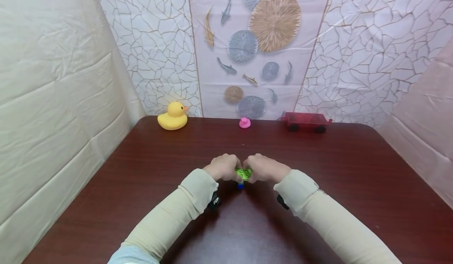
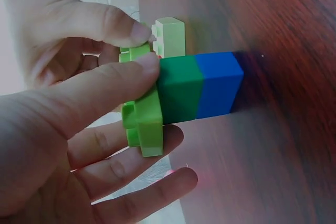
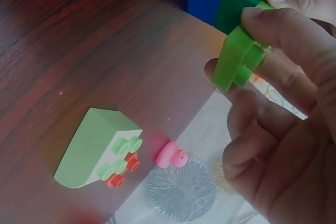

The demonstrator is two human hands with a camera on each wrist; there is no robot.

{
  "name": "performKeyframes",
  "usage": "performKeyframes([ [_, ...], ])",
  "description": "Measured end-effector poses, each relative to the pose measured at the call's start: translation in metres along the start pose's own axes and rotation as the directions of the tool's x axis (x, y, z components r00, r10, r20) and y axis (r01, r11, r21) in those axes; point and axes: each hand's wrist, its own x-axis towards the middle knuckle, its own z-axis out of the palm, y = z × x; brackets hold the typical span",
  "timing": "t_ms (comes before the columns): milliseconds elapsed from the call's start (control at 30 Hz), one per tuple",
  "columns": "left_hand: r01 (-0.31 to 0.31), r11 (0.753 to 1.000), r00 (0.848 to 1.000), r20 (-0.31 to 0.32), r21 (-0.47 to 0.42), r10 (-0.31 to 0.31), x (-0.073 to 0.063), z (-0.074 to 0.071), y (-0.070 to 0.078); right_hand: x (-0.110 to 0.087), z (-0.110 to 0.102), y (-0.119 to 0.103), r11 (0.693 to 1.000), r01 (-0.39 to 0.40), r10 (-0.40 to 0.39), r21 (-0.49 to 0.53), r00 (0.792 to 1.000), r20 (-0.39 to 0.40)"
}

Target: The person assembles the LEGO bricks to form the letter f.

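A lime green toy building block (image 1: 243,174) sits across a dark green block (image 2: 179,88), which joins a blue block (image 2: 219,85) at the tabletop. My left hand (image 1: 225,167) pinches one end of the lime block between thumb and fingers. From the other side, my right hand (image 1: 264,168) pinches the same block, its thumb close to the left thumb. A pale green block (image 3: 94,145) with studs stands just beyond the hands, with orange-red studs (image 3: 132,162) beside it. Both hands hide that block in the head view.
Along the back edge of the dark red-brown table (image 1: 148,157) are a yellow duck (image 1: 172,118), a small pink duck (image 1: 244,123) and a red toy wagon (image 1: 306,121). Patterned cloth (image 1: 159,59) hangs behind, and pale fabric (image 1: 60,110) flanks the left side.
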Motion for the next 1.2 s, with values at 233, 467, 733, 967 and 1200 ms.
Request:
performKeyframes([
  [233,0.006,1.000,1.000,0.012,0.022,-0.007,0.001,-0.003,0.006,-0.007,-0.004,0.013,0.999,0.014,-0.015,0.042,1.000,0.013],
  [467,0.037,0.999,0.999,0.018,0.022,-0.037,0.001,-0.005,0.008,-0.016,-0.016,0.038,0.994,-0.085,0.086,0.063,0.996,-0.016],
  [733,0.061,0.998,0.998,0.024,0.013,-0.061,-0.001,-0.005,0.009,-0.019,-0.001,0.059,0.982,-0.143,0.137,-0.126,0.989,-0.051],
  [967,0.062,0.998,0.998,0.026,0.008,-0.062,0.000,-0.002,0.007,-0.020,0.010,0.062,0.967,-0.183,0.174,-0.177,0.982,-0.067],
  [1200,0.058,0.998,0.998,0.024,0.003,-0.058,0.001,-0.003,0.007,-0.023,0.010,0.062,0.972,-0.180,0.176,-0.154,0.984,-0.040],
])
